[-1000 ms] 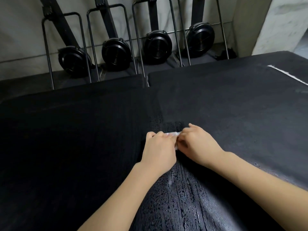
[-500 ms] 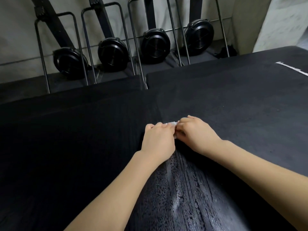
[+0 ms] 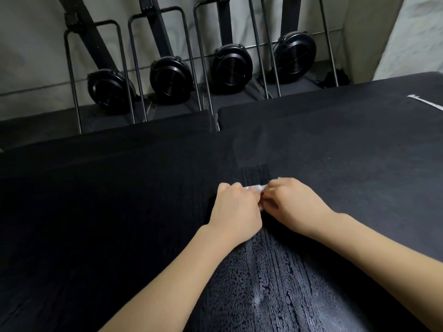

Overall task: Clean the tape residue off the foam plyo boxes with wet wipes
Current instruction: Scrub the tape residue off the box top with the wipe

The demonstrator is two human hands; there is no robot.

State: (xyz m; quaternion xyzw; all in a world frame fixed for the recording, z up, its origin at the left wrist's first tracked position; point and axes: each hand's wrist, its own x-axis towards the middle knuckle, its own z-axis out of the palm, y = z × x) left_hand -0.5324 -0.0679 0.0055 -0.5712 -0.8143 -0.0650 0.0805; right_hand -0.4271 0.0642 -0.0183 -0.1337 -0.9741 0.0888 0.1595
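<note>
Two black foam plyo boxes stand side by side, the left box [image 3: 96,188] and the right box [image 3: 347,152], with a narrow seam between them. My left hand [image 3: 236,208] and my right hand [image 3: 296,206] meet over the top of the right box near the seam, fingers curled. Together they hold a small white wet wipe [image 3: 255,188] pressed to the surface; only a sliver of it shows between the fingers. A wet, beaded streak [image 3: 263,283] runs from the hands toward me. A white strip of tape [image 3: 429,104] lies on the right box at the far right.
Behind the boxes, several black rowing machines [image 3: 230,65] stand upright on metal frames against a pale wall. A light-coloured column [image 3: 407,34] stands at the back right. The far edge of the boxes drops to the dark floor.
Both hands with the wipe have slid a little away from me along the box top, and the wet streak behind them has grown longer.
</note>
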